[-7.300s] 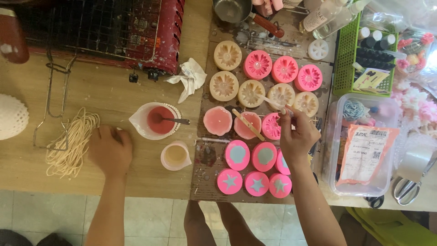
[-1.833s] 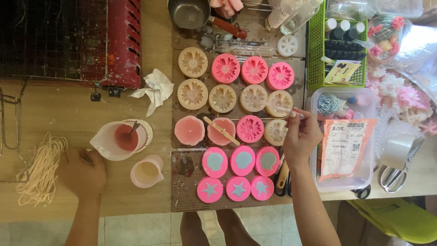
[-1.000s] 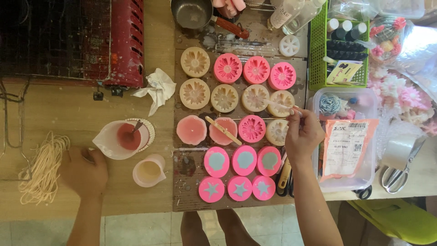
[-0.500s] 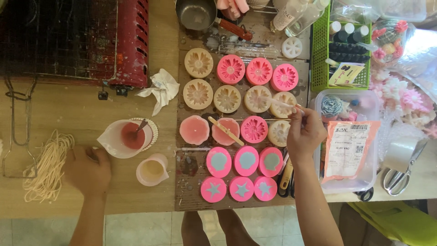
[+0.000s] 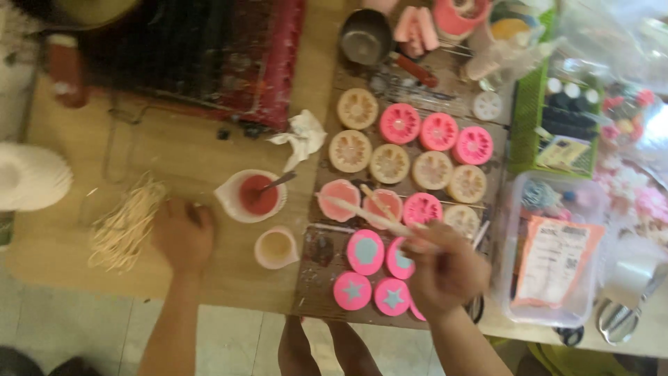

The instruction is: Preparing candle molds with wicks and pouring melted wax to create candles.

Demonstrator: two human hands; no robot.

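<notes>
The picture is blurred by motion. My right hand (image 5: 445, 268) hovers over the pink shell moulds (image 5: 367, 252) and pinches a thin pale stick (image 5: 362, 212). The stick points left across a round mould of pink wax (image 5: 339, 200). My left hand (image 5: 182, 235) lies palm down on the wooden table, just right of a bundle of pale wicks (image 5: 124, 226); what its fingers cover is hidden. A white jug of red wax (image 5: 255, 195) with a spoon in it and a small cup of cream wax (image 5: 276, 247) stand between my hands.
Cream and pink flower moulds (image 5: 410, 146) fill a brown board (image 5: 314, 278). Behind are a red wire-grill stove (image 5: 209, 56), a crumpled tissue (image 5: 303, 138) and a metal pot (image 5: 365, 36). A green basket (image 5: 529, 132) and a clear plastic box (image 5: 557, 251) stand at right.
My right hand has dropped from the cream flower moulds down and left to over the shell moulds, with the stick now pointing left. The view has swung and blurred. My left hand stays put.
</notes>
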